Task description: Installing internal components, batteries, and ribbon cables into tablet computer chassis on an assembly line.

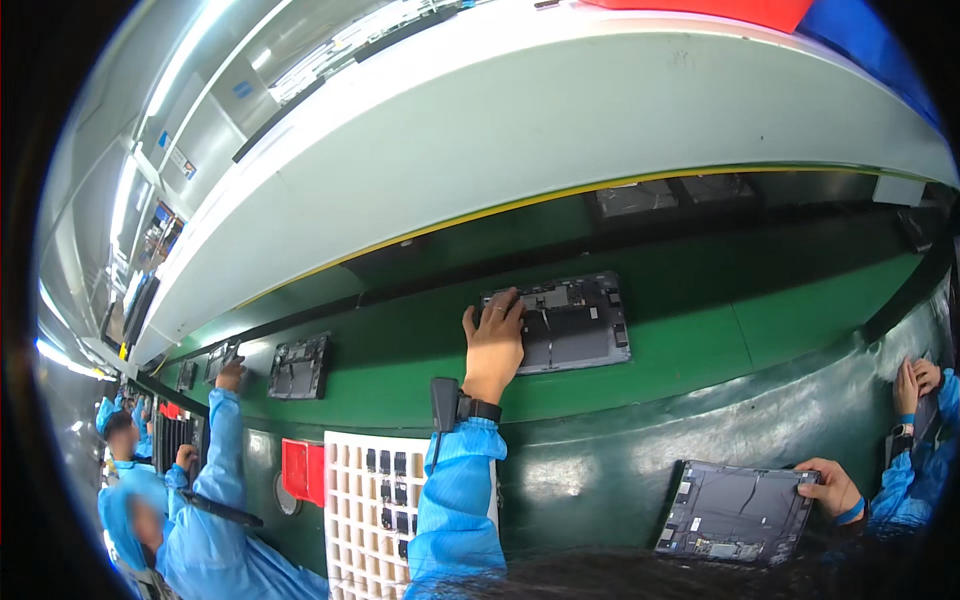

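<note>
My left hand (492,338) reaches over the green conveyor belt, back of the hand up and fingers apart. Its fingertips rest at the upper left edge of an opened tablet (575,325), whose battery and circuit board show; the hand covers that corner. Lower right, my right hand (832,490) grips a second opened tablet (738,512) by its right edge, thumb on top. This tablet is tilted over the green mat, its board strip toward me. Dark hair hides part of its lower edge and my right forearm.
A white compartment tray (350,500) with small black parts stands beside my left forearm, next to a red bin (303,472). Another tablet (299,367) lies further left on the belt. A pale shelf (560,120) overhangs it. Co-workers' hands (230,375) (907,386) are on both sides.
</note>
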A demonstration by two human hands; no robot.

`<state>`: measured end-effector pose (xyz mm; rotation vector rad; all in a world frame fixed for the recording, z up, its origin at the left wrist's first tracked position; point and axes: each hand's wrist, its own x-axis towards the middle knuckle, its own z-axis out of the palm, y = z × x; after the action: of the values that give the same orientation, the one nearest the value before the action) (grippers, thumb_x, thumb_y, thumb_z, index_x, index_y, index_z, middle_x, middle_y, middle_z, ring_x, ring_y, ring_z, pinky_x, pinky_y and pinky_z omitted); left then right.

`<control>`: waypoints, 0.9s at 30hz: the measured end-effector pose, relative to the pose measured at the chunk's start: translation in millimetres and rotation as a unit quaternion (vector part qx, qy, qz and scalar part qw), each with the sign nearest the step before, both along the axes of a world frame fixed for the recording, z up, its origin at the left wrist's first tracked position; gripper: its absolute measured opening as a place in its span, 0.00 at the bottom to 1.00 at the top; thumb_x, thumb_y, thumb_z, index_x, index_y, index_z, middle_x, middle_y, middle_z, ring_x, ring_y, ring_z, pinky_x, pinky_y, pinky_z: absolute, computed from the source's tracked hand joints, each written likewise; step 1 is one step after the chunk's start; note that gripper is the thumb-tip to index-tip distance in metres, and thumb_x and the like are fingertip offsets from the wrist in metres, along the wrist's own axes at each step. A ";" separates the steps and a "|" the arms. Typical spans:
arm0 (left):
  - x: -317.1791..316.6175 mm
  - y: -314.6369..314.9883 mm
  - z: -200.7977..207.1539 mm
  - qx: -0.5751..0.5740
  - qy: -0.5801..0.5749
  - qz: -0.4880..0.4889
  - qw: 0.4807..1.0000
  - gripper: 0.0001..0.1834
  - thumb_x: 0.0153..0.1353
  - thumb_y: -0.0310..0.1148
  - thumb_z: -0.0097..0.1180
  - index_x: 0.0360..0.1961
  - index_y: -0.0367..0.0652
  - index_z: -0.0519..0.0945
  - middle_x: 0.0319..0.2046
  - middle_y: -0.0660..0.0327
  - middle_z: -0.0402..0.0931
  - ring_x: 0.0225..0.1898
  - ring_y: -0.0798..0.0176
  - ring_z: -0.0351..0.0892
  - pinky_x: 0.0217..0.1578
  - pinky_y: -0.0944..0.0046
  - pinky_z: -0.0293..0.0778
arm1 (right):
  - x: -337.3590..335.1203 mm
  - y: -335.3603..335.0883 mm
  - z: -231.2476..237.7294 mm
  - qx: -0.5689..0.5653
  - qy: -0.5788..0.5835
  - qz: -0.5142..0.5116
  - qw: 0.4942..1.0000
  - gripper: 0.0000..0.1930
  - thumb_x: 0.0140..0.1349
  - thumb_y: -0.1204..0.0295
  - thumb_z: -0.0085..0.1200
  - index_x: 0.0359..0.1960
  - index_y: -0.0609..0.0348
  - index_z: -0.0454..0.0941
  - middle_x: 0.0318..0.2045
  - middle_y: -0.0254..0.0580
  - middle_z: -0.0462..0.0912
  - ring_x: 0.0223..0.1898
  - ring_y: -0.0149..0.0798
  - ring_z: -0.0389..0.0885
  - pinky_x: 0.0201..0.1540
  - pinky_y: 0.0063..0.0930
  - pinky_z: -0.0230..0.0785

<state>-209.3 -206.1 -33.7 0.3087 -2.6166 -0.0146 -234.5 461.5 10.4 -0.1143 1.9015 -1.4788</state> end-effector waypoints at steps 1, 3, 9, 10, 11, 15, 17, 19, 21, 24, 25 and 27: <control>0.8 1.2 2.6 0.002 0.018 -0.043 0.999 0.23 0.69 0.27 0.56 0.65 0.45 0.83 0.70 0.62 0.77 0.70 0.55 0.75 0.74 0.38 0.62 | -0.4 -1.3 1.5 0.002 -0.007 -0.001 1.000 0.19 0.63 0.78 0.73 0.55 0.66 0.85 0.41 0.35 0.90 0.40 0.28 0.85 0.46 0.24 0.78; 0.2 6.1 4.1 -0.002 0.001 -0.061 0.998 0.24 0.66 0.25 0.55 0.64 0.44 0.83 0.68 0.61 0.78 0.68 0.54 0.76 0.73 0.42 0.64 | -0.1 -2.8 2.3 0.006 -0.015 -0.003 1.000 0.19 0.63 0.78 0.73 0.55 0.66 0.85 0.41 0.35 0.90 0.41 0.28 0.86 0.47 0.25 0.78; -13.6 12.9 0.1 -0.023 -0.015 -0.058 0.998 0.24 0.63 0.23 0.55 0.61 0.42 0.84 0.63 0.60 0.82 0.63 0.53 0.80 0.67 0.48 0.72 | 1.3 -1.9 -0.6 -0.004 -0.015 -0.013 1.000 0.19 0.62 0.78 0.73 0.55 0.65 0.85 0.43 0.36 0.90 0.42 0.30 0.86 0.50 0.27 0.78; -15.6 12.8 -2.2 -0.021 -0.024 -0.042 0.999 0.23 0.63 0.23 0.55 0.60 0.42 0.85 0.62 0.60 0.83 0.62 0.54 0.80 0.66 0.47 0.72 | 1.1 -2.8 -0.5 -0.003 -0.011 -0.010 1.000 0.19 0.63 0.79 0.73 0.55 0.65 0.85 0.44 0.36 0.90 0.43 0.30 0.86 0.51 0.27 0.78; -16.7 12.9 -4.4 -0.023 -0.024 -0.042 0.999 0.23 0.63 0.23 0.55 0.60 0.42 0.85 0.62 0.60 0.83 0.62 0.54 0.80 0.66 0.47 0.72 | 0.5 -3.6 -0.2 -0.003 -0.007 -0.007 1.000 0.19 0.63 0.79 0.72 0.55 0.65 0.85 0.44 0.37 0.90 0.44 0.30 0.86 0.51 0.27 0.78; -10.2 18.4 4.5 -0.018 -0.027 -0.014 0.999 0.23 0.62 0.24 0.55 0.59 0.42 0.84 0.64 0.57 0.81 0.65 0.52 0.79 0.68 0.46 0.72 | 2.2 -8.6 2.3 -0.001 0.000 0.009 1.000 0.18 0.63 0.78 0.72 0.55 0.65 0.85 0.45 0.36 0.89 0.45 0.30 0.86 0.52 0.27 0.78; 5.9 10.5 14.4 0.025 -0.020 -0.016 0.999 0.25 0.61 0.22 0.56 0.62 0.40 0.83 0.66 0.50 0.79 0.69 0.46 0.77 0.72 0.47 0.71 | 7.3 -10.9 2.8 -0.026 0.027 -0.009 0.999 0.18 0.64 0.78 0.71 0.55 0.65 0.85 0.44 0.36 0.89 0.46 0.29 0.85 0.53 0.27 0.78; 28.4 5.2 26.5 0.094 0.026 0.015 0.995 0.23 0.67 0.25 0.58 0.63 0.37 0.81 0.66 0.46 0.79 0.69 0.44 0.77 0.69 0.48 0.73 | 13.8 -12.5 6.0 -0.003 0.070 0.005 0.998 0.18 0.64 0.77 0.71 0.56 0.64 0.84 0.45 0.35 0.88 0.46 0.29 0.84 0.53 0.27 0.77; 77.8 3.4 43.6 0.216 0.046 0.035 0.975 0.19 0.72 0.29 0.60 0.62 0.37 0.82 0.63 0.47 0.81 0.68 0.43 0.77 0.69 0.43 0.72 | 19.8 -29.7 8.4 0.001 0.108 -0.024 0.994 0.19 0.65 0.77 0.70 0.56 0.63 0.83 0.46 0.35 0.87 0.47 0.29 0.83 0.53 0.26 0.76; 143.3 64.8 124.7 0.369 -0.128 0.023 0.920 0.19 0.75 0.31 0.59 0.63 0.35 0.82 0.59 0.43 0.83 0.67 0.39 0.78 0.68 0.48 0.74 | 15.7 -50.2 -18.5 -0.024 0.215 -0.005 0.976 0.18 0.66 0.75 0.69 0.57 0.62 0.82 0.45 0.38 0.86 0.47 0.30 0.82 0.53 0.28 0.76; 159.4 94.1 147.0 0.443 -0.150 -0.034 0.883 0.19 0.76 0.30 0.58 0.64 0.35 0.81 0.58 0.42 0.84 0.67 0.39 0.78 0.67 0.50 0.74 | 12.0 -63.2 -22.8 -0.019 0.237 0.008 0.971 0.18 0.67 0.74 0.69 0.57 0.62 0.82 0.46 0.39 0.86 0.47 0.30 0.82 0.53 0.29 0.76; 189.3 176.2 206.0 0.525 -0.077 -0.257 0.808 0.17 0.79 0.32 0.56 0.63 0.36 0.82 0.55 0.49 0.87 0.58 0.44 0.87 0.64 0.48 0.78 | 8.2 -96.3 -19.2 -0.014 0.242 0.037 0.969 0.18 0.66 0.73 0.69 0.57 0.61 0.83 0.47 0.41 0.86 0.51 0.36 0.83 0.59 0.34 0.73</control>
<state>-20.0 -29.9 172.3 -0.0716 -2.4785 -1.7017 -226.3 365.2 -8.8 -0.6017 2.2244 -1.5243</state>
